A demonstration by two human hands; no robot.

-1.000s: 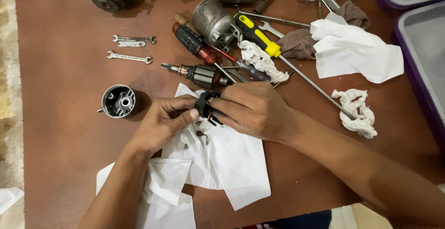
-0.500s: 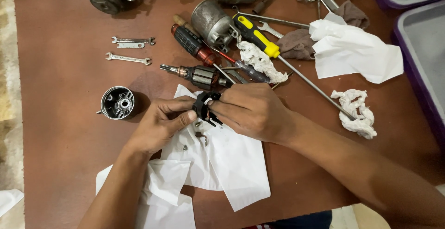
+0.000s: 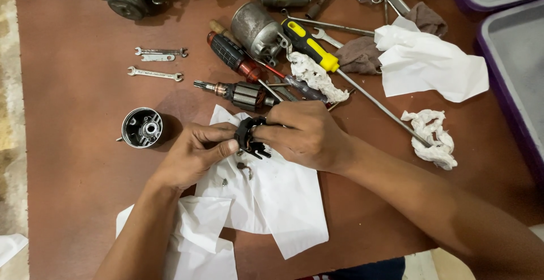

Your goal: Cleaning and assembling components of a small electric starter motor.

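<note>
Both hands, the left hand (image 3: 190,155) and the right hand (image 3: 303,135), closed their fingers on one black brush holder (image 3: 250,138) above the white paper sheet (image 3: 277,201). Beyond that sheet lay one armature (image 3: 241,93), two screwdrivers and two small spanners; left of it stood one round metal end cap (image 3: 142,127).

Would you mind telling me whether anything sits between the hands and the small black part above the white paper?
Nothing visible does. Both the left hand and the right hand already grip the black part directly, fingertips on its sides, just above the white paper. The armature lies beyond it, apart.
</note>
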